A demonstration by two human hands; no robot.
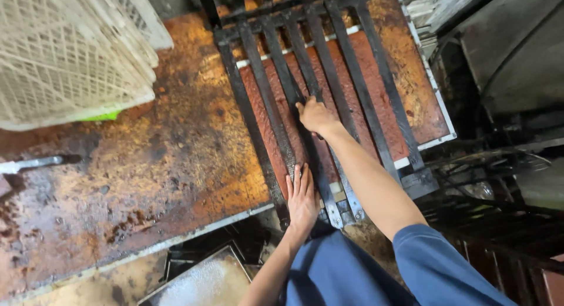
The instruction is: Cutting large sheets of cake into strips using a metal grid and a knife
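A black metal grid of long parallel bars (329, 71) lies across a reddish-brown slab in a white-edged tray (437, 115) on a rusty, stained worktable (164, 153). My left hand (302, 198) presses flat, fingers together, on the near end of the grid's bars. My right hand (315, 115) reaches further out and rests on a middle bar, fingers curled against it. Whether it grips the bar is unclear. Both arms come from the bottom, in blue sleeves.
Stacked cream plastic lattice crates (70, 53) stand at the far left on the table. A metal knife-like tool (32, 163) lies at the left edge. Dark machinery and racks (505, 65) fill the right side. A metal sheet (200, 282) sits below the table's front edge.
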